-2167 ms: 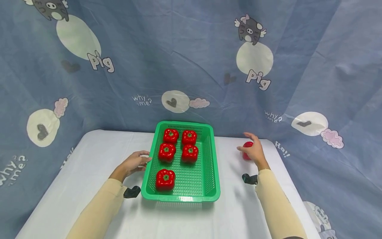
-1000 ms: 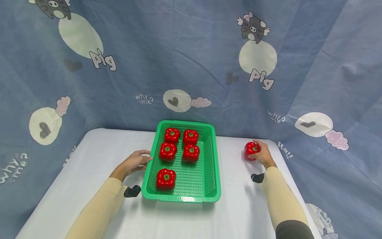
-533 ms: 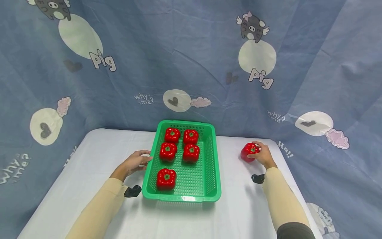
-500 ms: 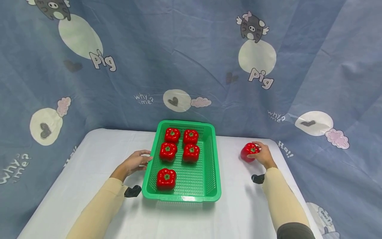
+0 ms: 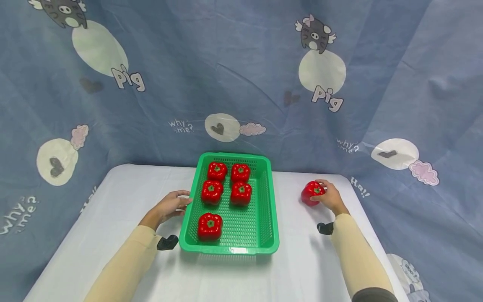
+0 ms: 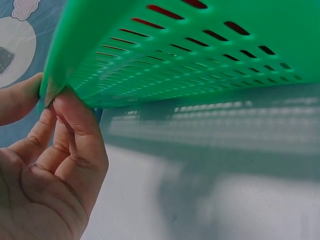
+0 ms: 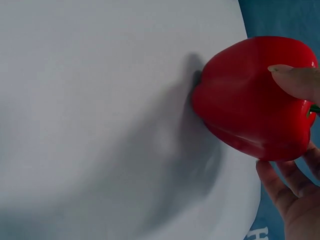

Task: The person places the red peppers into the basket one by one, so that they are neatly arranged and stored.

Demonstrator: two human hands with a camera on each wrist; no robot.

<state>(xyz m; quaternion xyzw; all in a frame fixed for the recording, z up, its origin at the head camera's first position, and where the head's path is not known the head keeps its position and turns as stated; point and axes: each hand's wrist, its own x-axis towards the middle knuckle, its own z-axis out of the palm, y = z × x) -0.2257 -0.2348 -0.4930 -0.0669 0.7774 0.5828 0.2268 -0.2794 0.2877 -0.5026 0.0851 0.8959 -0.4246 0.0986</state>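
My left hand (image 5: 170,206) pinches the left rim of a green perforated plastic basket (image 5: 230,250). In the left wrist view the thumb and fingers meet on the edge of the green basket wall (image 6: 115,22). At the table's right side my right hand (image 5: 331,197) holds a glossy red bell pepper (image 5: 310,193) between thumb and fingers. That red bell pepper (image 7: 250,100) leans over, its green stem turned toward the palm; I cannot tell whether it still touches the table. Several more red bell peppers stand upright in the basket, among them the front one (image 5: 209,227).
The basket stands on a white-covered table (image 5: 294,268). Inside it, the peppers sit at the left and back, and bare mesh floor (image 5: 241,228) shows at the front right. A blue printed cloth (image 5: 245,75) hangs behind the table and down its sides.
My right hand came down over the bell pepper, took hold of it, then tipped it and shifted it slightly left. The left hand and the basket have stayed put.
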